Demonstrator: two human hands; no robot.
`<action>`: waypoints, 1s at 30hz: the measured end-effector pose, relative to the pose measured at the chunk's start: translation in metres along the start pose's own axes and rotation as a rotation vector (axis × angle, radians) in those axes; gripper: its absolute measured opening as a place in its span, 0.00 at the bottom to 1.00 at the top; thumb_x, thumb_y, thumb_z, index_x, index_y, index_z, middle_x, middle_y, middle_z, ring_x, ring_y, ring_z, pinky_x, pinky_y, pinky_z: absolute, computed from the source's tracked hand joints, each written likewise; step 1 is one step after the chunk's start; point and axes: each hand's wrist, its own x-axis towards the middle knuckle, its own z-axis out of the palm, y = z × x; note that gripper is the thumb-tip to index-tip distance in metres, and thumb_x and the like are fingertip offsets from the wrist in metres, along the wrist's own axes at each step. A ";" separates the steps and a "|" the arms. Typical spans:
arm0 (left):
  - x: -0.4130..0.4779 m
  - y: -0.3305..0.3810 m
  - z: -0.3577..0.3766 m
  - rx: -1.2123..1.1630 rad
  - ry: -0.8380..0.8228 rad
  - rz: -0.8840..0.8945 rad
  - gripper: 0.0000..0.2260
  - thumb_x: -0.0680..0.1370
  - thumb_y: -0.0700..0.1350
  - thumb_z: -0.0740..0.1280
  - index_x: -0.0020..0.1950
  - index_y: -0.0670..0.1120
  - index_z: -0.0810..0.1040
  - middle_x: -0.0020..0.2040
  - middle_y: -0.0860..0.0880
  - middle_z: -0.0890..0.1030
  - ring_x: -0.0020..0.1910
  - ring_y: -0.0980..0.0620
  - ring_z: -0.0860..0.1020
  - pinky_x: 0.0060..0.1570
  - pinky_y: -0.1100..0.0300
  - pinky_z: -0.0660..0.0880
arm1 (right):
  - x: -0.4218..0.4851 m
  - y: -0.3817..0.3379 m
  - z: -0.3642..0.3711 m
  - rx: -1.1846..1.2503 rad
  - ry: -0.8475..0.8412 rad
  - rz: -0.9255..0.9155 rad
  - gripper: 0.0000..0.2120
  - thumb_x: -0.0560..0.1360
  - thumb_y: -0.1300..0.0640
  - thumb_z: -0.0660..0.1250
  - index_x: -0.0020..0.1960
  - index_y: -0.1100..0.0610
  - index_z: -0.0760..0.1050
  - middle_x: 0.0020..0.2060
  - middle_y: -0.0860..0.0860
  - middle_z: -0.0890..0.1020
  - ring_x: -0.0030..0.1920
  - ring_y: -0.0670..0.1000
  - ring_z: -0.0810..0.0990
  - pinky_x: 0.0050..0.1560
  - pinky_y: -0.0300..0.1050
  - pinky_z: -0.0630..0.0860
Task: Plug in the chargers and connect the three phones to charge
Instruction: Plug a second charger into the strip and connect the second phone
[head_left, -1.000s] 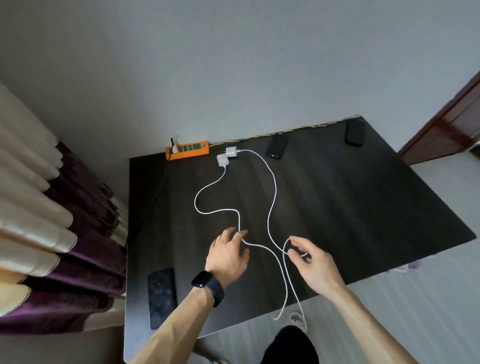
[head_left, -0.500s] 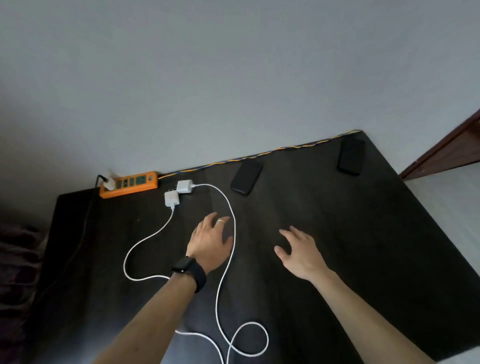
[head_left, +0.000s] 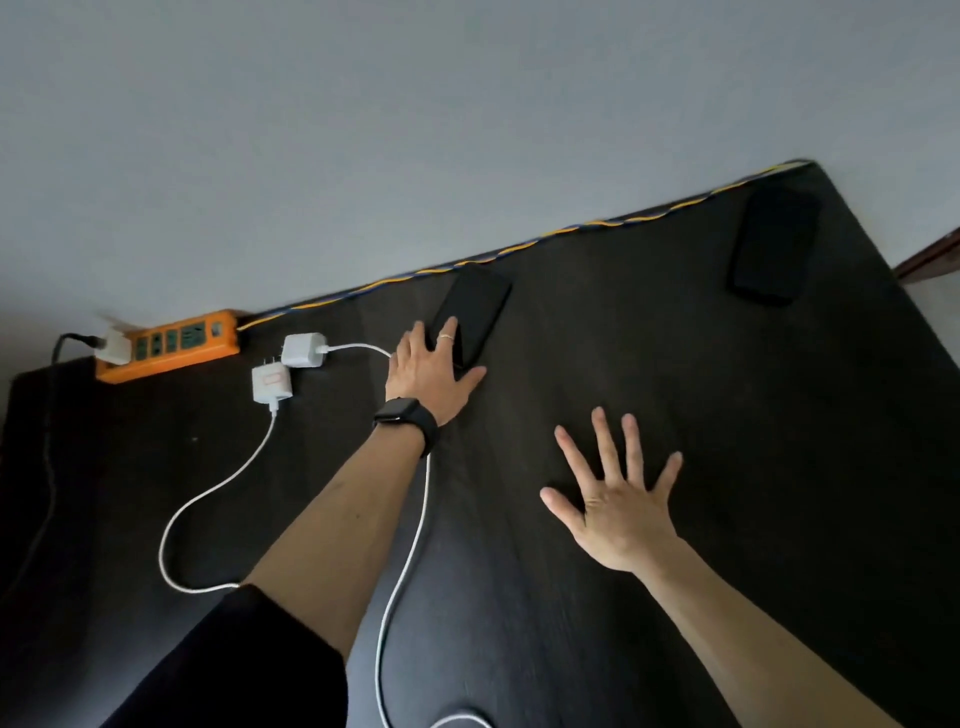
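Reaching across the bench (head_left: 675, 364), our left hand (head_left: 431, 371) gripped the nearer phone (head_left: 475, 317); our right hand (head_left: 615, 501) hovered open, fingers spread, both chargers (head_left: 288, 366) unplugged.

A black smartwatch with a square dark face and matte band (head_left: 406, 415) is worn on the left wrist. 1 thin pale ring (head_left: 445, 338) is seen on a left finger. A black sleeve (head_left: 228, 670) is pushed up at 7 o'clock; the right forearm (head_left: 769, 649) is bare.
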 end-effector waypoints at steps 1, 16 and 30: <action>0.001 0.002 0.005 0.012 0.036 0.000 0.33 0.79 0.61 0.63 0.80 0.51 0.58 0.77 0.38 0.61 0.75 0.37 0.61 0.74 0.46 0.61 | 0.000 0.000 0.000 -0.001 -0.006 -0.002 0.34 0.71 0.23 0.33 0.71 0.31 0.22 0.72 0.45 0.19 0.71 0.55 0.17 0.66 0.79 0.32; -0.154 0.009 -0.055 -2.029 -0.486 -0.530 0.24 0.74 0.58 0.69 0.64 0.47 0.79 0.54 0.37 0.80 0.44 0.45 0.80 0.49 0.56 0.77 | 0.002 -0.003 -0.036 0.000 -0.226 0.068 0.40 0.72 0.23 0.45 0.74 0.33 0.26 0.74 0.48 0.21 0.73 0.59 0.21 0.69 0.78 0.39; -0.377 -0.095 -0.045 -1.477 -0.073 -0.491 0.15 0.74 0.47 0.75 0.60 0.52 0.84 0.45 0.56 0.86 0.39 0.61 0.81 0.39 0.72 0.74 | -0.190 -0.183 -0.041 1.367 -0.334 0.057 0.12 0.78 0.45 0.69 0.55 0.51 0.81 0.47 0.51 0.88 0.47 0.52 0.88 0.49 0.49 0.84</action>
